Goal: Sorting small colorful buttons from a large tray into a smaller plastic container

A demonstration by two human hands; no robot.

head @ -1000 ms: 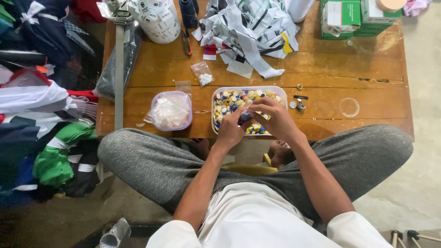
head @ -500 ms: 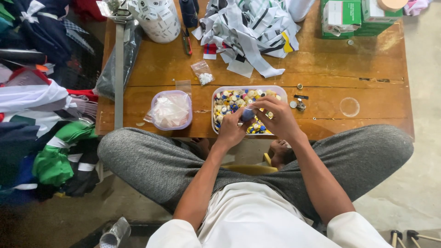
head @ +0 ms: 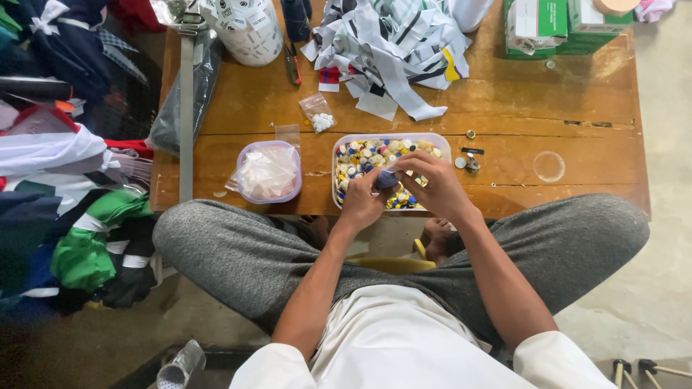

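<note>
A single head-worn camera looks almost straight down from above the seated person, fairly near, taking in the worn brown wooden tabletop (head: 504, 94), lap and surrounding floor.

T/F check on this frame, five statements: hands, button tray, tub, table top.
1. Both hands, left hand and right hand, meet over the rectangular clear plastic tray of coloured buttons. True.
2. The hands hold a small blue object between them. True.
3. The round clear plastic tub with white contents sits to the right of the tray. False: it sits to the tray's left.
4. The pile of white, grey and striped fabric strips lies on the floor. False: it lies on the brown wooden table, beyond the tray.
5. The small clear bag of white pieces lies inside the tray. False: it lies on the table, apart from the tray.
</note>
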